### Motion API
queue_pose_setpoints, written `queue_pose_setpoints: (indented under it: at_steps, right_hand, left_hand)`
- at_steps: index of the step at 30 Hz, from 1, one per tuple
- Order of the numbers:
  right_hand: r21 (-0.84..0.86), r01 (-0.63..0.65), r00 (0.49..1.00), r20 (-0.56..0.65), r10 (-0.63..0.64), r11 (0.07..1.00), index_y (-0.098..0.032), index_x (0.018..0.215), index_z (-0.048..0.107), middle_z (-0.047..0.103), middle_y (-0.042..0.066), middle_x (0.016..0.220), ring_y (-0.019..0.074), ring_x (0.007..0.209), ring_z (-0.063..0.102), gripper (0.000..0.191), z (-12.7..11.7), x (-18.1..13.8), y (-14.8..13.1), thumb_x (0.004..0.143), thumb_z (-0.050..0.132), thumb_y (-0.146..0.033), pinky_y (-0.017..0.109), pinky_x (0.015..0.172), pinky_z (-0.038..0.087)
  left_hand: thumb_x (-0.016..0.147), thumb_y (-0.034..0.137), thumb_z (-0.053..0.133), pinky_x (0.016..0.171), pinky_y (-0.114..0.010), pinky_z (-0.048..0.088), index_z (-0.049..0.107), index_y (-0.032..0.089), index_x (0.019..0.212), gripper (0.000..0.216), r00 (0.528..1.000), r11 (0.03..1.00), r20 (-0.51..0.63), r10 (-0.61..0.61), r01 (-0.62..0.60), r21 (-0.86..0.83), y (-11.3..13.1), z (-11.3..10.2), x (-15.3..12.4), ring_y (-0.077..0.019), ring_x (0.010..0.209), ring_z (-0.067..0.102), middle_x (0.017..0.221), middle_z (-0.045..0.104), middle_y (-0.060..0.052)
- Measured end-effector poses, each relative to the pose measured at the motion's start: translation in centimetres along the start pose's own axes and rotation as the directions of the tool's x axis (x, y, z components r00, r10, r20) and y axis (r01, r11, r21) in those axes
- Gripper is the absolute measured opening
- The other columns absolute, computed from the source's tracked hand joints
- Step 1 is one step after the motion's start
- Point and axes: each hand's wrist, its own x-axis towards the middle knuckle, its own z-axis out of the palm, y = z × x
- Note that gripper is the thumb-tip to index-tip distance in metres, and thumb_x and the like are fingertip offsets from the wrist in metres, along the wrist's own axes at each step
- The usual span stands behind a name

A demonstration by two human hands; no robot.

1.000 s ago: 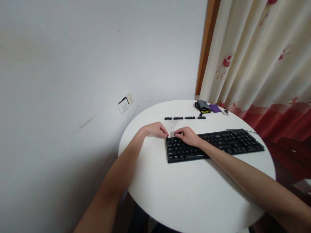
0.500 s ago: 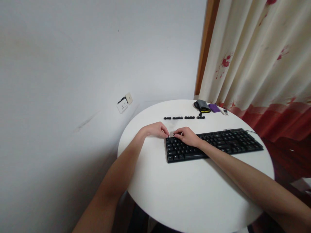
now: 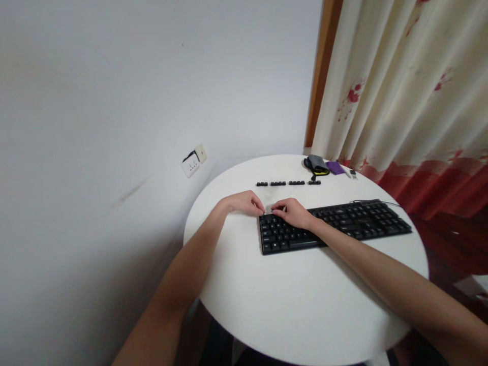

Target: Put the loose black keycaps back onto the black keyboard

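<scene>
A black keyboard (image 3: 358, 219) lies on the round white table (image 3: 305, 300). My left hand (image 3: 247, 202) is at its far left corner, thumb and fingertips pinched together; a tiny dark bit shows at their tips, too small to make out. Just to the right, my right hand (image 3: 293, 212) reaches over the keyboard's left part. Its thumb and index finger close around a small black piece that looks like a keycap, by the far edge. Beyond the hands, black keycaps stand in a line of short groups, among them one group on the left (image 3: 262, 184) and another (image 3: 296, 182).
At the table's back right lie a grey pouch (image 3: 316, 163) with a black cord, a purple item (image 3: 335, 168) and a small dark-and-white object (image 3: 353, 174). A wall with a socket (image 3: 190, 165) rises on the left. A patterned curtain (image 3: 400, 101) hangs behind the right side.
The whole view has shifted very slightly. Both hands keep almost the same place and pinched pose at the keyboard's far left corner.
</scene>
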Motion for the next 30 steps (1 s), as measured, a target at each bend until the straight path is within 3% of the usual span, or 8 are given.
queue_pose_setpoints:
  at_steps: [14, 23, 30]
  right_hand:
    - [0.058, -0.026, 1.0, -0.012, 0.026, 0.998, -0.016, 0.091, 0.076, 0.075, 0.005, 0.084, 0.0166, 0.074, 0.064, 0.018, -0.1, 0.1, -0.1, 0.083, 0.063, -0.026, 0.028, 0.073, 0.048]
    - [0.099, -0.012, 1.0, 0.016, 0.01, 0.995, -0.015, 0.095, 0.076, 0.075, 0.006, 0.082, 0.0167, 0.071, 0.064, 0.024, -0.2, 0.0, 0.1, 0.08, 0.068, -0.031, 0.028, 0.071, 0.049]
    - [0.065, 0.019, 1.0, 0.007, -0.019, 0.998, -0.018, 0.089, 0.078, 0.076, 0.004, 0.085, 0.0169, 0.073, 0.065, 0.021, -0.4, -0.1, -0.6, 0.087, 0.059, -0.028, 0.028, 0.073, 0.048]
  left_hand:
    - [0.063, 0.016, 0.071, 0.063, -0.022, 0.043, 0.075, 0.017, 0.08, 0.018, 0.991, 0.956, -0.127, -0.043, 0.078, 0.284, 3.5, 1.4, -0.6, -0.0136, 0.067, 0.063, 0.072, 0.071, 0.0]
    - [0.064, 0.019, 0.075, 0.069, -0.023, 0.045, 0.078, 0.018, 0.081, 0.017, 0.996, 0.983, -0.089, 0.01, 0.007, 0.183, 1.9, 0.8, -0.3, -0.0149, 0.072, 0.065, 0.076, 0.075, -0.001]
    - [0.069, 0.022, 0.071, 0.067, -0.023, 0.045, 0.079, 0.016, 0.078, 0.014, 0.995, 0.99, -0.097, 0.0, 0.014, 0.142, 1.6, 0.6, -0.1, -0.0158, 0.07, 0.064, 0.074, 0.074, -0.003]
